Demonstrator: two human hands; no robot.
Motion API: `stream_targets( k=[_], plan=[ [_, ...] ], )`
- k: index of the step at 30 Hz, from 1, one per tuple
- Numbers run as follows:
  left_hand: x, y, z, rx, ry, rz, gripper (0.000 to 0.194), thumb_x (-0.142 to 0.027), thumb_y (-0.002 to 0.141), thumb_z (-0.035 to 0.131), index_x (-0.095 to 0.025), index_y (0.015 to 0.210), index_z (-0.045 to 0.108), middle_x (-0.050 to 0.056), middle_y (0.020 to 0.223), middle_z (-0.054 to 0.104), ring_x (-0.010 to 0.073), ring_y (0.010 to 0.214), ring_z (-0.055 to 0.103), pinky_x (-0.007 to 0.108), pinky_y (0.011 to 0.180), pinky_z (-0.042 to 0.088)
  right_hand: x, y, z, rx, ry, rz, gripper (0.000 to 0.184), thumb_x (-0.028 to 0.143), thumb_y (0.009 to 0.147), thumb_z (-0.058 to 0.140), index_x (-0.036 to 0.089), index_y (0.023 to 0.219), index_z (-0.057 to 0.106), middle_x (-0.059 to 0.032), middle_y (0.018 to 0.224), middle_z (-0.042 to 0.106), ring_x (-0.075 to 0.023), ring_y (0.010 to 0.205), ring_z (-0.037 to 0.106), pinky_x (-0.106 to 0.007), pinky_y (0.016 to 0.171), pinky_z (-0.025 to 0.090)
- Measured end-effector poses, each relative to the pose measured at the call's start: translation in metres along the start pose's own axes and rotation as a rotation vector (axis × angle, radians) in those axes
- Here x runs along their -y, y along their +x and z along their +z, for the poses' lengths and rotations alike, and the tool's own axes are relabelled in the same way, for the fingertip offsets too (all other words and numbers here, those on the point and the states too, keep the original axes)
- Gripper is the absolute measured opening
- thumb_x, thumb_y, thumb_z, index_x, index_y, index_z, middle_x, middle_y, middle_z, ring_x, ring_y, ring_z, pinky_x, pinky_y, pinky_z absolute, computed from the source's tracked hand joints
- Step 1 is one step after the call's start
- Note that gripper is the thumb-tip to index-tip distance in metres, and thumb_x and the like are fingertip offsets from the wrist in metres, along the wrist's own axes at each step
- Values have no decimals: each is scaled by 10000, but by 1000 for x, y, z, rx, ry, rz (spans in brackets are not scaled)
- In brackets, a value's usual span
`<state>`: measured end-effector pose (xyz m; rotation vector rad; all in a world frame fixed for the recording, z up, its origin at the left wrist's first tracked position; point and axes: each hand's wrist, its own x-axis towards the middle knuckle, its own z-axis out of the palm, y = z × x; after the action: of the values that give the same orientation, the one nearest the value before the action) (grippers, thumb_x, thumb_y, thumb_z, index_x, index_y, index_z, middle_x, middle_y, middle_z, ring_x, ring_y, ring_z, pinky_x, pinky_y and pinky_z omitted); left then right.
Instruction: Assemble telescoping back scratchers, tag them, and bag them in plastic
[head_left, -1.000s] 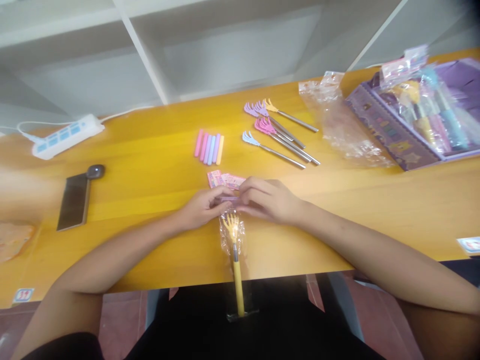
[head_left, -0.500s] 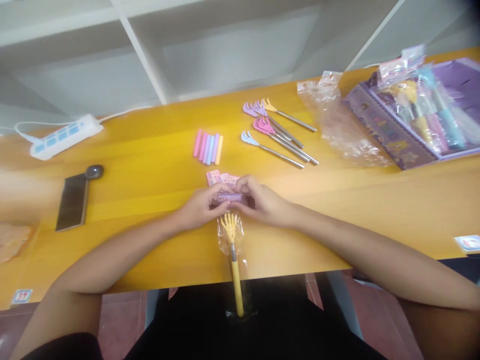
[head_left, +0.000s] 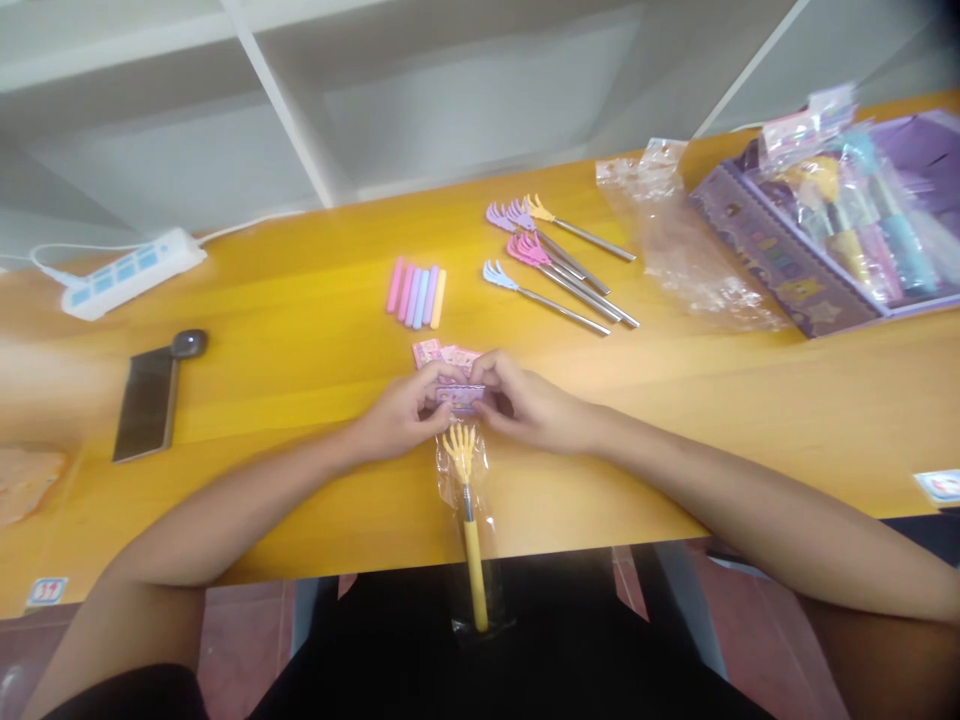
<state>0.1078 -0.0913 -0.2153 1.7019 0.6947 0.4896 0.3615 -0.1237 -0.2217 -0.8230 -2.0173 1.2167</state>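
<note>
Between both hands is a small purple printed card (head_left: 460, 397) at the top of a clear plastic bag (head_left: 484, 462). My left hand (head_left: 409, 408) pinches its left end, and my right hand (head_left: 517, 405) pinches the right end. Inside the bag lies a yellow back scratcher (head_left: 471, 540), claw end toward my hands, its handle hanging past the table edge over my lap. Just beyond my fingers are pink printed cards (head_left: 429, 352), partly covered by the hands.
Several coloured handle tubes (head_left: 415, 295) lie in a row, with several claw-ended metal rods (head_left: 562, 290) to their right. A purple box (head_left: 787, 255) of bagged scratchers stands beside empty plastic bags (head_left: 675, 240). At left are a power strip (head_left: 135, 272) and a phone (head_left: 145, 405).
The purple card has tilted so more of its printed face shows, and my right thumb has shifted slightly right. Both hands keep their grip in the same place.
</note>
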Motion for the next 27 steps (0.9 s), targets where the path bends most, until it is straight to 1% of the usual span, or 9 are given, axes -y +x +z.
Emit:
stream_targets(
  k=[4, 8, 11, 14, 18, 21, 23, 25, 27],
  plan=[
    [-1, -1, -1, -20, 15, -19, 362, -172, 950, 642, -216, 1308, 607, -41, 808, 590, 90, 613, 524, 215, 590, 408, 0, 0, -3, -29, 1, 9, 278, 180, 996, 575, 220, 1197, 388, 8, 940, 647, -88, 728, 550, -219, 663, 426],
    [-1, -1, -1, -27, -35, 2, 394, -168, 927, 669, -219, 1315, 627, 0, 904, 668, 117, 700, 617, 242, 675, 507, 9, -1, -15, -55, 30, 96, 156, 137, 895, 549, 206, 1001, 459, 34, 800, 611, -82, 651, 544, -204, 611, 443],
    [-3, -2, 0, -40, -125, 32, 396, -200, 947, 690, -219, 1334, 612, 47, 1051, 703, 152, 861, 703, 271, 788, 580, 26, -4, -19, 184, 257, 312, 82, 185, 938, 532, 176, 1018, 545, 36, 722, 634, -74, 540, 544, -184, 498, 427],
    [-6, -4, 2, -72, -192, 22, 391, -228, 971, 711, -220, 1345, 598, 36, 1038, 685, 142, 854, 707, 266, 801, 606, 47, -7, -5, 375, 487, 514, 255, 334, 1024, 607, 154, 1195, 549, -13, 884, 694, -63, 571, 607, -151, 431, 392],
    [-10, -6, 6, -172, -292, 44, 359, -258, 992, 729, -226, 1314, 575, 48, 1149, 688, 145, 929, 747, 304, 906, 639, 61, -12, 31, 503, 640, 569, 375, 382, 981, 754, 167, 1209, 549, -14, 945, 689, -62, 632, 620, -141, 454, 415],
    [-11, -5, 5, -231, -343, 69, 431, -286, 1001, 742, -238, 1377, 539, 78, 1268, 698, 174, 1025, 776, 333, 965, 637, 55, -13, 46, 431, 645, 537, 372, 415, 946, 818, 154, 1115, 614, 25, 842, 633, -57, 648, 569, -156, 531, 466],
    [-8, -2, 2, -259, -378, 110, 492, -325, 996, 751, -239, 1426, 526, 93, 1301, 718, 193, 1040, 785, 327, 937, 631, 47, -11, 45, 358, 662, 514, 411, 467, 927, 847, 143, 1091, 655, 38, 800, 607, -48, 629, 521, -165, 553, 454],
    [-3, 2, -4, -268, -448, 149, 498, -375, 997, 720, -231, 1432, 525, 83, 1234, 761, 176, 878, 787, 299, 782, 613, 40, -8, 35, 259, 680, 479, 480, 525, 893, 879, 136, 1105, 694, 23, 825, 643, -49, 629, 508, -180, 561, 437],
    [2, 7, -9, -258, -513, 160, 464, -403, 1005, 655, -218, 1409, 524, 58, 1116, 792, 143, 643, 720, 282, 603, 526, 36, -2, 16, 79, 654, 429, 539, 588, 855, 902, 132, 1088, 733, -14, 891, 705, -62, 672, 547, -199, 599, 456]
  ],
)
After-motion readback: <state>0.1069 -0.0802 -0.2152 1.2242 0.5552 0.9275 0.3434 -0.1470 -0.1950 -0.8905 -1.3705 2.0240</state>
